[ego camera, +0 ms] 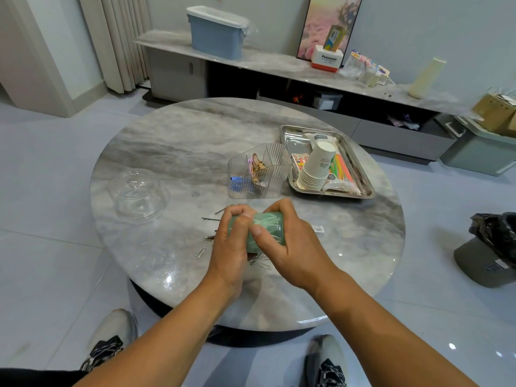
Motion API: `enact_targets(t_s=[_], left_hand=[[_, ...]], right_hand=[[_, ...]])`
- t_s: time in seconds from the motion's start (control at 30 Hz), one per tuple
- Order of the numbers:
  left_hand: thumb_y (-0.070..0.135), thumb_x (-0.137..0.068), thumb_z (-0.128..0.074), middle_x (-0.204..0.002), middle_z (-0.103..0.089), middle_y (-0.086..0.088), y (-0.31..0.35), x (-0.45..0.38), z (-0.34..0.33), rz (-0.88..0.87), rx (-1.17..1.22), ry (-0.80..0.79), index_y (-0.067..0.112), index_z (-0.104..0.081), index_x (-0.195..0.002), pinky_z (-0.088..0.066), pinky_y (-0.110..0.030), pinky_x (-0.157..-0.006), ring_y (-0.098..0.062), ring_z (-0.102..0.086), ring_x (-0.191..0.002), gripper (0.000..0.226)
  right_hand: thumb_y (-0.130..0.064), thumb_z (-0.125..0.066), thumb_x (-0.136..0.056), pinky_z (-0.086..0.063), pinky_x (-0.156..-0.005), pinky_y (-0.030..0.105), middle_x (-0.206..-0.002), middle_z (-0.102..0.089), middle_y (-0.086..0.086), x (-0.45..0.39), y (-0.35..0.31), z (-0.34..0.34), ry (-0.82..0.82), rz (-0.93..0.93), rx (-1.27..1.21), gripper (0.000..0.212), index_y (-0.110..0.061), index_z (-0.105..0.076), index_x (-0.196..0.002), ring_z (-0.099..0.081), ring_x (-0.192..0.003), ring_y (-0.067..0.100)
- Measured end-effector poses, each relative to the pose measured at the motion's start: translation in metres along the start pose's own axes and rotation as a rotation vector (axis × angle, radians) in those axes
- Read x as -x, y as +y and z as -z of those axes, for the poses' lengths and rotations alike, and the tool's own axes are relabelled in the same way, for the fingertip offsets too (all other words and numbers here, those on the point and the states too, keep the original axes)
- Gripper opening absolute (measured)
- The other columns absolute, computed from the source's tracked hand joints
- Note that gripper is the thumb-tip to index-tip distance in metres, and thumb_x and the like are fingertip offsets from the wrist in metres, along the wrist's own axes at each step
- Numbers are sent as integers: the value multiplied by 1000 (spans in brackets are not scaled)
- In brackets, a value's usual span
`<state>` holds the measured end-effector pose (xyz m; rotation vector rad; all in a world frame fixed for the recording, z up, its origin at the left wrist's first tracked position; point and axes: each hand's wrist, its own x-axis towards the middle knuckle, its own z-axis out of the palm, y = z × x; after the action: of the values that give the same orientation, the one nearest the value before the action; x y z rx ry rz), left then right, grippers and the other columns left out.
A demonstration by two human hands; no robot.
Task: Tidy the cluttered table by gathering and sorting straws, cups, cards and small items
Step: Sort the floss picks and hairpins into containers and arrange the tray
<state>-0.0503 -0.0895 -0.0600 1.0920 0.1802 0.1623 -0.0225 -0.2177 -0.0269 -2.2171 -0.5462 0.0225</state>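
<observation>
1. While straws [342,167], cups [315,166] and cards [300,162] already lie in the metal tray [368,188], the step in hand looks like the small items: both hands work a green case [268,227] above the near side of the round table [167,152].
2. Left hand [231,241] curls round the case's left end; right hand [282,241] grips its right end, thumb pressed on top (whether opening or closing it, I cannot tell).
3. Both forearms reach forward, converging on the case.
4. Next, I judge, the loose paper clips [201,251] and hairpins [212,218] just beside the hands need gathering, perhaps into the clear divided organizer [259,171].
</observation>
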Motion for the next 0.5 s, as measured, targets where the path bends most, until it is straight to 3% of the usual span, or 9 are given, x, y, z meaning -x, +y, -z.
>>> enact_targets(t_s=[0.13, 0.23, 0.33, 0.4, 0.5], left_hand=[[48, -85, -55, -86, -66, 2, -5, 1, 4, -69, -61, -1, 26, -56, -96, -53, -32, -62, -18, -66, -79, 24], [60, -83, -55, -91, -68, 0, -11, 0, 8, -95, -176, -19, 29, -56, -101, -55, -29, -65, -16, -67, -80, 35], [73, -79, -59, -102, -72, 4, -10, -7, 23, -30, -333, -145, 38, -58, -109, -54, -29, -77, -14, -69, -92, 46], [66, -72, -76, -108, -73, 7, -3, -17, 39, 7, -417, -272, 43, -63, -114, -55, -27, -80, -12, -71, -98, 50], [52, -61, -93, -109, -72, 9, 7, -31, 55, -1, -630, -441, 40, -64, -115, -58, -28, -83, -9, -71, -101, 63]], right_hand=[[-78, -45, -84, -49, -57, 26, -73, -64, -6, 3, -3, -9, 30, -81, -96, 50, -30, -44, -97, -62, -66, 7], [-80, -46, -81, -54, -61, 40, -80, -66, 0, -2, -1, -14, -3, -267, -239, 57, -24, -50, -93, -63, -69, 17], [-84, -47, -77, -46, -56, 33, -82, -69, -2, -13, 3, -5, -72, -406, -221, 59, -28, -56, -93, -64, -62, 11], [-88, -49, -74, -49, -60, 32, -87, -70, -4, -17, 7, 2, -96, -422, -176, 62, -30, -57, -95, -66, -67, 9], [-98, -45, -67, -54, -78, 36, -95, -70, -8, -20, 10, 4, -165, -392, -84, 72, -34, -56, -100, -67, -87, 10]])
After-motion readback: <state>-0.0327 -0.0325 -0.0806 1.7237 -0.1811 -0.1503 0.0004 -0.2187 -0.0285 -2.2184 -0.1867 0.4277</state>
